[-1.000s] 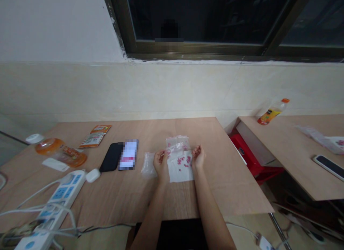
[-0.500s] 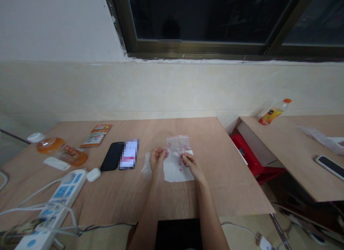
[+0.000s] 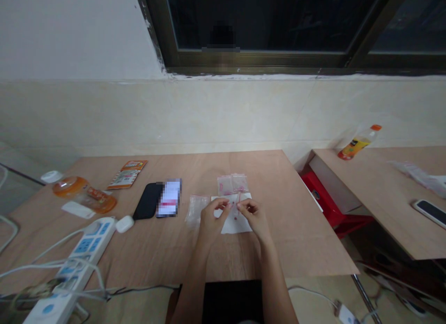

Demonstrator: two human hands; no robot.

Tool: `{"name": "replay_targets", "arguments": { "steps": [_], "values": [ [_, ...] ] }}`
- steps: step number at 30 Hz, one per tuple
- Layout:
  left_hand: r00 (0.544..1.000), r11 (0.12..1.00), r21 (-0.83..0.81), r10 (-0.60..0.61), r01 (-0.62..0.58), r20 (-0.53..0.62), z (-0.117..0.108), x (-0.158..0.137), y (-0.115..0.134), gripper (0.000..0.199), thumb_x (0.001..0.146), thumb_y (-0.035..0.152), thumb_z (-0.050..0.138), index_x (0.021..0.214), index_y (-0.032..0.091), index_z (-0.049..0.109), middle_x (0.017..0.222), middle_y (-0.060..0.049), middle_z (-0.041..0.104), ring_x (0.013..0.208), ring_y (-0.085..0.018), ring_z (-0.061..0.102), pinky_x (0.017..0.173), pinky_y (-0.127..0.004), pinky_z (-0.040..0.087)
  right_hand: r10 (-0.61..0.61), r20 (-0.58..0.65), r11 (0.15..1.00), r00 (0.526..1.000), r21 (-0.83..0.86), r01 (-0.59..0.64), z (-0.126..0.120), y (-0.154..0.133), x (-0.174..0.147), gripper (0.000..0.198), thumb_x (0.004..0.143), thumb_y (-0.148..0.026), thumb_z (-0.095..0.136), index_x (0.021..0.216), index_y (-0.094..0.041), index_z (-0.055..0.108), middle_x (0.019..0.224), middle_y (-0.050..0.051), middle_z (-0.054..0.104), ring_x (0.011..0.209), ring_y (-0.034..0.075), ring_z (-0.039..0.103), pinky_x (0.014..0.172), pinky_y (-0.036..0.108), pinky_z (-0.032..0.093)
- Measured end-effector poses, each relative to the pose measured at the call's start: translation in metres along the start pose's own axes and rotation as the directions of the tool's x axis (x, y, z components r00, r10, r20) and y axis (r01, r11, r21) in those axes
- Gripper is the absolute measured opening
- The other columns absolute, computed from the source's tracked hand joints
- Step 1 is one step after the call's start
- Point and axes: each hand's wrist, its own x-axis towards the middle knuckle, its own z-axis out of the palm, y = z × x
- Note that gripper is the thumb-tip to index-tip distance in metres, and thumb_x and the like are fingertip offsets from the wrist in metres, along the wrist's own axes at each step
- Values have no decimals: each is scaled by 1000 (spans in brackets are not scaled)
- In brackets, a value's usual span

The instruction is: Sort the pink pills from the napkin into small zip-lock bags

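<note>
My left hand (image 3: 212, 217) is over the left side of a white paper sheet (image 3: 240, 227), thumb and forefinger pinched together; whatever is between them is too small to make out. Facing it, my right hand (image 3: 253, 214) pinches a small clear zip bag (image 3: 239, 199), seen nearly edge-on as a thin reddish line. A few tiny dark red pieces, one red piece (image 3: 235, 218) among them, lie on the paper between the hands. Just behind the sheet lie two small zip bags (image 3: 225, 186) with pinkish contents. Beside my left hand are clear empty-looking bags (image 3: 197, 208).
On the left are a lit phone (image 3: 169, 198), a black phone (image 3: 148, 201), a white case (image 3: 124, 224), an orange packet (image 3: 127, 174), a tipped drink bottle (image 3: 85, 194) and a power strip (image 3: 81, 249) with cables. A second table (image 3: 390, 189) holds another bottle (image 3: 358, 143).
Both hands have shifted; the left moved right over the paper, uncovering the clear bags. The right hand's bag has turned edge-on. Fewer red pieces show on the paper, and the view shifted slightly.
</note>
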Motion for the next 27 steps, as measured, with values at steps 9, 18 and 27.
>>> {"name": "replay_targets", "arguments": {
  "steps": [9,18,27],
  "values": [
    [1000,999,34,-10,9,20,13,-6,11,7,77,28,66,76,21,67,71,-2,71,69,-17,67,68,-28,50,-52,211,966,976,-236,103,-2,-21,-9,21,88,-35,58,84,-22,74,77,3,69,65,15,57,58,25,39],
    [998,1000,4,1,-1,55,14,-7,3,13,82,30,61,77,18,61,76,-1,67,72,-14,66,71,-25,52,6,230,973,973,-227,47,-2,-15,-8,23,88,-37,58,83,-20,73,74,3,68,66,15,58,58,25,40],
    [996,993,-85,-77,82,54,12,-6,7,9,78,27,66,81,18,63,76,-3,70,72,-16,69,72,-27,55,87,170,988,982,-143,-63,1,-12,-8,22,81,-39,63,83,-19,74,72,3,69,61,14,58,52,23,38]
  ]
}}
